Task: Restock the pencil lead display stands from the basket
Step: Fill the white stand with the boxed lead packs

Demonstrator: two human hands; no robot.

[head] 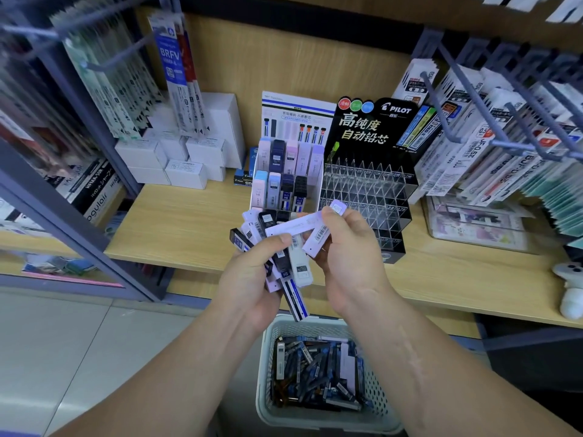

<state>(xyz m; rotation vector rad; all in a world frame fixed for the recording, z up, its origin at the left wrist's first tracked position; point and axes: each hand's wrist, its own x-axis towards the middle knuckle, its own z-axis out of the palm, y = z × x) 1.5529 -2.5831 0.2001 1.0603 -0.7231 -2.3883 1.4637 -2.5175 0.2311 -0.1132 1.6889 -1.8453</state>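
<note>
My left hand [249, 279] clutches a loose fan of lead cases [299, 266] above the basket [264, 373]; my right hand [347, 247] pinches 1 lilac case [317, 236]. I reckon tugging it could spill the fan.

— How are the hands set?
— Both forearms reach forward. The left hand [249, 279] grips a fanned bundle of pencil lead cases [295, 266], thumb on top.
— The right?
— The right hand [350, 257], just beside the left, pinches a lilac lead case [317, 238].

Stand [298, 121] front row hidden behind held cases [293, 227]; hanging packets [107, 86] blurred, perhaps refills.
</note>
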